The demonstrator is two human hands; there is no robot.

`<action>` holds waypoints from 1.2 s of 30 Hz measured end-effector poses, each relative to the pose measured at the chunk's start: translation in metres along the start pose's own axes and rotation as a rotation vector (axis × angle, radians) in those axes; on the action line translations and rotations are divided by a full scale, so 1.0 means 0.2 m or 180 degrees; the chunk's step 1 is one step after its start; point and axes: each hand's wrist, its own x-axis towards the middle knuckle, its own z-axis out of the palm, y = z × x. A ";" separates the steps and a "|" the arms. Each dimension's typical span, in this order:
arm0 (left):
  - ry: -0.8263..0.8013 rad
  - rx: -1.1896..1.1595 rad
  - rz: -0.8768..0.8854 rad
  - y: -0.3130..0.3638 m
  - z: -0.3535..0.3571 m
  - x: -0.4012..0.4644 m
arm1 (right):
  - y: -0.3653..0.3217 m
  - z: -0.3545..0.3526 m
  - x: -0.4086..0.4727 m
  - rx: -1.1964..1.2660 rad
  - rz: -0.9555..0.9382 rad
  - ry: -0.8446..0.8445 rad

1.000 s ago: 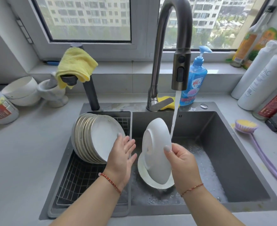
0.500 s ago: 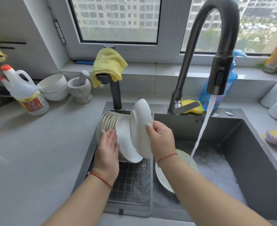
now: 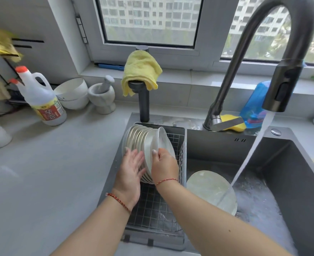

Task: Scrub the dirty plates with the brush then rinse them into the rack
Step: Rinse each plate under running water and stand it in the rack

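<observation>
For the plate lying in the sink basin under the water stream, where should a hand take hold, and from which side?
Probably at its raised near-left rim, coming from above and the left. The plate in the basin lies tilted with its face up, so the fingers can pinch across that rim edge. The water stream hits its right side, and the rack wall stands close on the left.

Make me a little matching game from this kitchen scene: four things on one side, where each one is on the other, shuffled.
Things:
1. yellow cloth
2. pestle
3. white plate gripped by the right hand
4. greasy plate

Places:
A. in the sink basin under the running water
B. draped over the dark post
C. against the plates standing in the rack
D. in the stone mortar

Pairs: 1-B, 2-D, 3-C, 4-A
</observation>
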 end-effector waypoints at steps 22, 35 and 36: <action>0.0816 -0.0107 0.0239 -0.03 -0.03 0.00 | -0.02 0.12 0.11 -0.0005 0.0287 -0.0693; 0.0350 0.1095 0.0696 -0.19 0.31 -0.03 | 0.28 -0.38 -0.11 -0.0428 -0.0646 -0.0039; 0.0280 0.1201 0.0643 -0.22 0.33 -0.03 | 0.33 -0.42 -0.12 -0.0516 -0.0660 -0.0068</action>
